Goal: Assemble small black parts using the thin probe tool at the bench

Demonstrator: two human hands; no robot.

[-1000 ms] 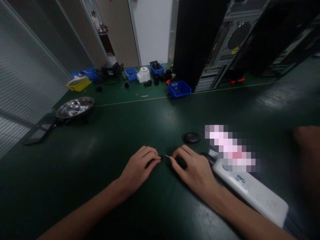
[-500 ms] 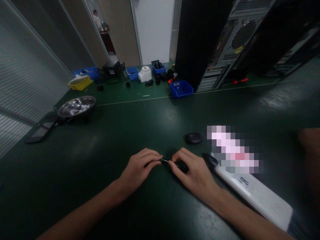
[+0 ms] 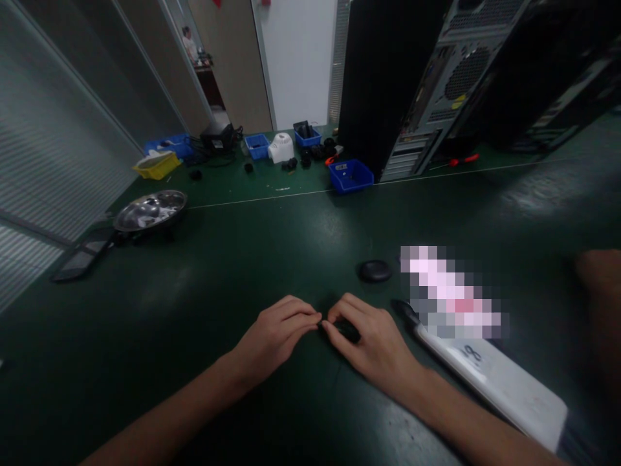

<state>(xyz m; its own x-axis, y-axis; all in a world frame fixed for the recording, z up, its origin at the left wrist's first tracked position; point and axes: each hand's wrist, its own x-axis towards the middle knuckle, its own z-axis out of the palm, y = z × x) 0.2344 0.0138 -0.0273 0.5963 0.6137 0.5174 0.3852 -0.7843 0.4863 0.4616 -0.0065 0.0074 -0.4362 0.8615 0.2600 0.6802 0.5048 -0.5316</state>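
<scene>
My right hand (image 3: pixel 366 330) is wrapped round a screwdriver (image 3: pixel 348 331), its thick dark handle showing between thumb and fingers. The thin shaft is hidden at this moment. My left hand (image 3: pixel 286 327) is closed in a pinch, fingertips meeting those of my right hand just above the green table (image 3: pixel 272 259). Whatever small thing the left fingers hold is too dark and covered to name. Beyond my right hand lies a black oval thing like a computer mouse (image 3: pixel 375 271). To its right is a long white device (image 3: pixel 499 378) marked with a handwritten number.
A metal bowl (image 3: pixel 150 210) holding white bits stands at the left near a dark flat panel (image 3: pixel 85 255). Along the back are a blue bin (image 3: pixel 352 177), a yellow tray (image 3: pixel 158 166) and a computer tower (image 3: pixel 412 123). Someone's blurred arm (image 3: pixel 601 291) shows at the right edge.
My hands have come closer together, and the metal shaft seen between them before is now covered. The view has shifted slightly.
</scene>
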